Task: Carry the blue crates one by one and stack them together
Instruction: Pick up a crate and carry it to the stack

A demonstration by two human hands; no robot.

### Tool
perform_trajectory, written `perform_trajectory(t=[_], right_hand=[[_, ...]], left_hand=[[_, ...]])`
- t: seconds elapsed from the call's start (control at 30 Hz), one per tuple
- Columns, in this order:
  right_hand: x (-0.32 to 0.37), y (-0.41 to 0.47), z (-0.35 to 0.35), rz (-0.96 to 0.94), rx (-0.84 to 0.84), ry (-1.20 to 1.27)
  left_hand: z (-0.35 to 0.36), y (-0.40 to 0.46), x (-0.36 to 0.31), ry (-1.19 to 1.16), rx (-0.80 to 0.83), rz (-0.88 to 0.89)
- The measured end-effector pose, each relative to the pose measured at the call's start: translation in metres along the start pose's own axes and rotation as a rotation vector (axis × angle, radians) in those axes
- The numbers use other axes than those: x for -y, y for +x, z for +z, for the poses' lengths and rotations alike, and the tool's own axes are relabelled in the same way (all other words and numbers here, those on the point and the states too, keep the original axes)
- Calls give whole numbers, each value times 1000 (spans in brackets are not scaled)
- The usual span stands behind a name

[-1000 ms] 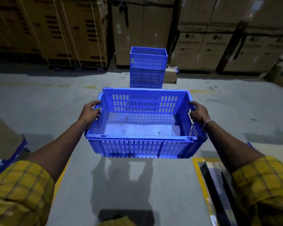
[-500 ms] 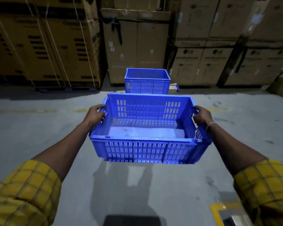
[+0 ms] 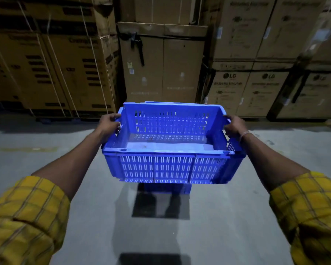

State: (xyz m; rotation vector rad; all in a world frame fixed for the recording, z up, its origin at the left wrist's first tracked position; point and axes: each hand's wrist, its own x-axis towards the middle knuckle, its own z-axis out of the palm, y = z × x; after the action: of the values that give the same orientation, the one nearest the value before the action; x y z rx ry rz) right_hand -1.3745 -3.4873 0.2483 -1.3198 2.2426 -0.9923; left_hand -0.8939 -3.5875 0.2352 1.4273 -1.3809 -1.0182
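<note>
Head view: a blue crate [image 3: 170, 150] is held out in front at arm's length, above the concrete floor [image 3: 46, 169], gripped at its two short ends. Below and behind it, parts of the crate stack [image 3: 167, 188] are seen: a blue patch under the carried crate's base and a thin blue edge above its far rim. The rest of the stack is hidden, so alignment cannot be judged.

A misplaced landing is the main risk: with the stack covered by the load, the crate could be set down skewed and left perched on a rim, or the stack could be knocked over. Fingers could also be pinched between rims if the ends are lowered without release.

The left hand [image 3: 108, 124] is curled round the left end rim, the right hand [image 3: 234, 127] round the right end rim; both sets of fingers are closed tightly on the plastic.
</note>
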Motion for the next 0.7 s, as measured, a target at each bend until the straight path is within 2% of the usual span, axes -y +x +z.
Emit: perform_trajectory(t=[0.33, 0.7], right_hand=[[45, 194, 8, -82, 8, -54], [69, 382, 83, -13, -33, -142]], left_hand=[[67, 177, -47, -26, -19, -4], [131, 386, -37, -28, 39, -5]])
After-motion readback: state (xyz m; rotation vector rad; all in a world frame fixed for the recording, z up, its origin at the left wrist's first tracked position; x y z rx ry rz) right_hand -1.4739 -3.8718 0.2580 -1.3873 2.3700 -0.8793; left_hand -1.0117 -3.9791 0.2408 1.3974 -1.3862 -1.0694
